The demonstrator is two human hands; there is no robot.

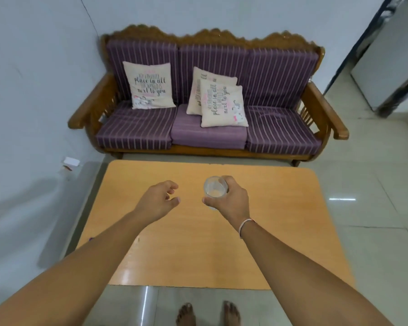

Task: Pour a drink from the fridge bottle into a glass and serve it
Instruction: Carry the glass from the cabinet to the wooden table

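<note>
Clear round glass point(215, 187) gripped by right hand point(230, 200) over smooth wooden table point(269, 231); left hand point(159, 200) loosely curled, empty.

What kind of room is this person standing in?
Most likely a home living room: a carved wooden sofa with purple cushions and printed pillows, and a low wooden table on a tiled floor.

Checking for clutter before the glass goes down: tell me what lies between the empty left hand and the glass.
Nothing: in the head view only bare tabletop shows between the left hand and the glass, held by the right hand.
</note>
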